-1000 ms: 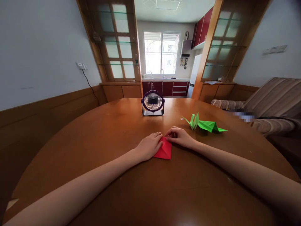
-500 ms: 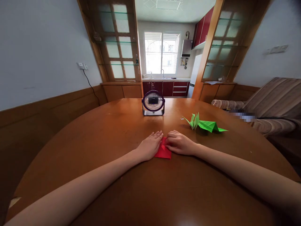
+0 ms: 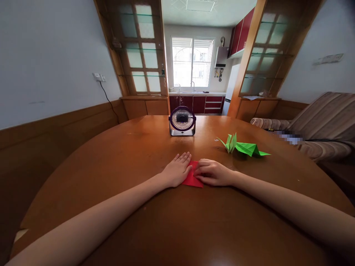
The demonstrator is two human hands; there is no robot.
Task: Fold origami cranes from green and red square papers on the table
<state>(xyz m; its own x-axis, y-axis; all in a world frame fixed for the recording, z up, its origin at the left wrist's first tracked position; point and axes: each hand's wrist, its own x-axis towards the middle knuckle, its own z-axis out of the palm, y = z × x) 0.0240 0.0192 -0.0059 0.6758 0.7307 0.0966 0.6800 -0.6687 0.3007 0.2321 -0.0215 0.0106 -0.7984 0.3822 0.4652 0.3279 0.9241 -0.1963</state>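
Observation:
A folded red paper (image 3: 192, 180) lies flat on the round wooden table (image 3: 133, 162), mostly covered by both hands. My left hand (image 3: 176, 171) rests palm down on its left part, fingers stretched forward. My right hand (image 3: 212, 172) lies on its right part, fingers pointing left and pressing the paper down. Only a small red triangle shows between and below the hands.
A small purple desk fan (image 3: 182, 121) stands at the far middle of the table. Two green folded paper figures (image 3: 243, 147) lie to the right of it. A striped sofa (image 3: 318, 125) is beyond the table's right edge.
My right hand has slid down and flattened over the red paper, hiding more of it. My left hand has shifted slightly forward. The paper now lies flatter.

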